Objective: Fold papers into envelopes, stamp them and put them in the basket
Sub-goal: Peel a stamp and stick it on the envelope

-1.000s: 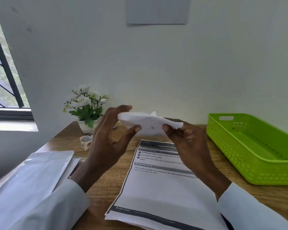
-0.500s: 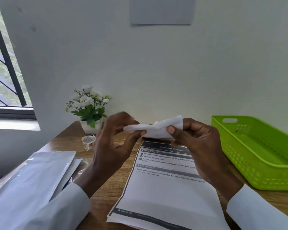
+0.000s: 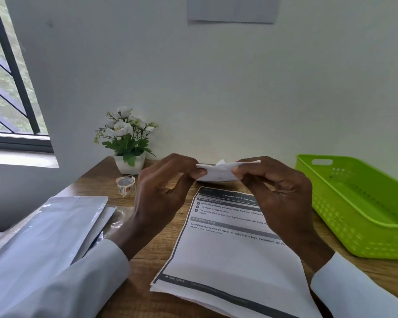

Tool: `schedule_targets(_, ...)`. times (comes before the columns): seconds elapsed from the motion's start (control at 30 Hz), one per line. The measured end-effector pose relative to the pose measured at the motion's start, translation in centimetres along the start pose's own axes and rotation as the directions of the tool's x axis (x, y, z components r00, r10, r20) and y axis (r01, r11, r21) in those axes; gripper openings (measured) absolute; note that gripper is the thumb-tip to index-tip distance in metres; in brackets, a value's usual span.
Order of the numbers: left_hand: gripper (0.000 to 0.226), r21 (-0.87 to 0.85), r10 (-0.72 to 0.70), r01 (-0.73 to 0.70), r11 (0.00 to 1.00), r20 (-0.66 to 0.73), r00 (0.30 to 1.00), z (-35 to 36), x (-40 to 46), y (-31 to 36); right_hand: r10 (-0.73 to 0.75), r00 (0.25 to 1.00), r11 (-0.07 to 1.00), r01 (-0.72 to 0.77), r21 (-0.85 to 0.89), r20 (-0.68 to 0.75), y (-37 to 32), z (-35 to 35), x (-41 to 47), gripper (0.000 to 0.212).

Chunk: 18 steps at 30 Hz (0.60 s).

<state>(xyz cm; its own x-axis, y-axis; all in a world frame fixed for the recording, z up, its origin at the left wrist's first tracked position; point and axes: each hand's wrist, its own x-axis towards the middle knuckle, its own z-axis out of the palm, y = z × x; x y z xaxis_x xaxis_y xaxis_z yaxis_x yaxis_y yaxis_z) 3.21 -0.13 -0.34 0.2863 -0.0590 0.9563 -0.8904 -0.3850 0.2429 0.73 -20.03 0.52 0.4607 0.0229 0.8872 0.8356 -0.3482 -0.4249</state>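
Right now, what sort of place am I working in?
Probably a home or small-office desk by a window: a wooden table against a plain wall, a stack of printed sheets, a potted flower plant and a green basket.

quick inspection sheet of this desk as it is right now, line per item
surface: wooden desk, set against a pale wall.
job's things: small folded white paper held up above the desk; stack of printed sheets lying flat beneath it; green basket at the right, nothing seen inside; roll of stamp stickers by the plant.
clutter: potted white flowers at the back; plastic sleeves at the left.
grips: left hand and right hand each pinch one end of the folded paper.
cables: nothing seen.
surroundings: barred window at the left; grey sheet on the wall.
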Motion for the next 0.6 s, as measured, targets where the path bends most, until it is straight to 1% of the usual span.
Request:
schedule_targets(0.1,0.015,0.058,0.001,-0.002,0.998,0.024,1.000,0.09,-0.01,0.23,0.083,0.996,0.996,-0.083,0.013,-0.014,-0.11,0.01,0.03,0.025)
schedule_targets(0.17,0.011,0.087,0.001,-0.005,0.996,0.040,0.999,0.11,-0.03,0.27,0.154,0.988,0.988,-0.154,0.025,-0.020,-0.23,-0.09,0.09,0.030)
schedule_targets(0.27,0.015,0.135,-0.006,0.001,0.991,0.040,0.999,0.10,-0.08,0.07,0.252,0.968,0.967,-0.251,0.054,-0.012,-0.27,-0.18,0.23,0.029)
schedule_targets(0.33,0.016,0.153,-0.012,0.006,0.988,0.036,0.999,0.10,-0.08,0.05,0.280,0.960,0.959,-0.279,0.045,0.005,-0.11,-0.24,0.39,0.024)
schedule_targets(0.4,0.017,0.168,-0.015,0.007,0.986,0.041,0.999,0.13,-0.05,0.12,0.260,0.965,0.965,-0.261,0.010,0.028,0.19,-0.27,0.45,0.017)
schedule_targets(0.47,0.016,0.187,-0.020,0.008,0.982,0.059,0.998,0.12,0.02,0.20,0.237,0.970,0.970,-0.233,-0.070,0.050,0.42,-0.15,0.35,0.011)
schedule_targets(0.53,0.014,0.187,-0.031,0.019,0.982,0.059,0.998,0.14,-0.02,0.19,0.210,0.975,0.959,-0.192,-0.210,0.067,0.45,0.14,0.22,0.010)
schedule_targets(0.6,0.012,0.178,-0.030,0.019,0.984,0.059,0.998,0.22,-0.11,0.15,0.110,0.991,0.934,-0.075,-0.350,0.082,0.35,0.64,0.06,0.014)
